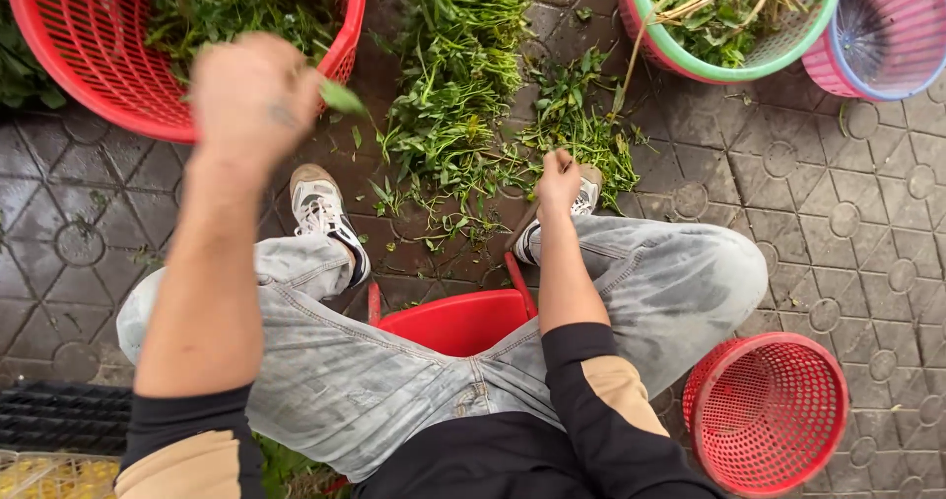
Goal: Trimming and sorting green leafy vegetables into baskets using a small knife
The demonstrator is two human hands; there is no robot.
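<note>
Clearly the work centres on the loose pile of green leafy stems (453, 95) spread over the wet grey paving stones (847, 223) in front of the seated person's feet. The right hand (558, 179) is lowered to the near edge of that pile, fingers closed around a few stems. The left hand (254, 95) is raised and blurred, fingers clenched on a single green leaf (342, 97), just at the rim of the large red plastic mesh basket (69, 66) already holding picked greens. By my judgement this is the sorting step, a plucked piece going to the basket; next calls for loosening the left fingers over the basket. Further out stand a green-rimmed basket of stalks (729, 26), a pink basket (887, 26), a small red basket (767, 412) by the right knee, and the red plastic stool (458, 320) beneath.
</note>
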